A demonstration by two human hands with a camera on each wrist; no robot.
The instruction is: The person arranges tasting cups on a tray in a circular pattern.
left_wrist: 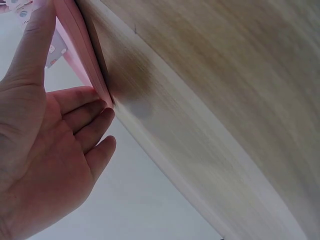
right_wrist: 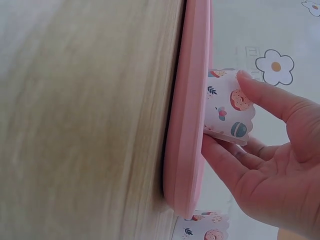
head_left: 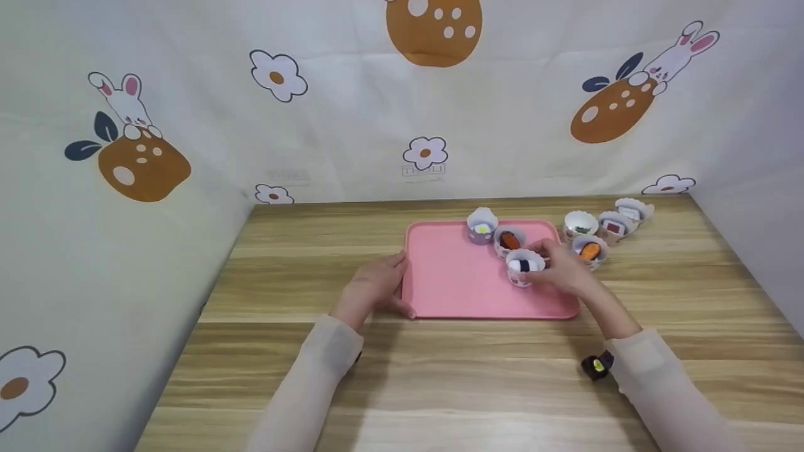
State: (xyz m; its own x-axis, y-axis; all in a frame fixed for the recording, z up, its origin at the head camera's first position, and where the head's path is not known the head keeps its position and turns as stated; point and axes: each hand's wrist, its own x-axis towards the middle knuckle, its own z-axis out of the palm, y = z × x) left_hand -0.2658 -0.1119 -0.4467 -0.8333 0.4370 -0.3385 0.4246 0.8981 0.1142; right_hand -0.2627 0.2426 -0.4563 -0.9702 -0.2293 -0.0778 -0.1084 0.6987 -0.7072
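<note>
A pink tray (head_left: 452,285) lies on the wooden table. My left hand (head_left: 377,282) is at its left side, fingers (left_wrist: 95,112) extended along the rim and thumb by the near corner. With my right hand (head_left: 563,269) I hold a patterned paper cup (right_wrist: 227,107) between thumb and fingers, over the tray's right part. Inside that cup is a white toy sushi piece with a black band (head_left: 524,266). Just behind it on the tray are a cup with a reddish-brown piece (head_left: 509,240) and a cup with a white and yellow piece (head_left: 482,228).
Right of the tray several more cups cluster: one with an orange piece (head_left: 590,252), one with green bits (head_left: 580,227), one with a red-and-white piece (head_left: 614,227) and one with a white piece (head_left: 630,213). A small black object (head_left: 595,366) shows beside my right sleeve. A patterned curtain (head_left: 352,138) hangs behind.
</note>
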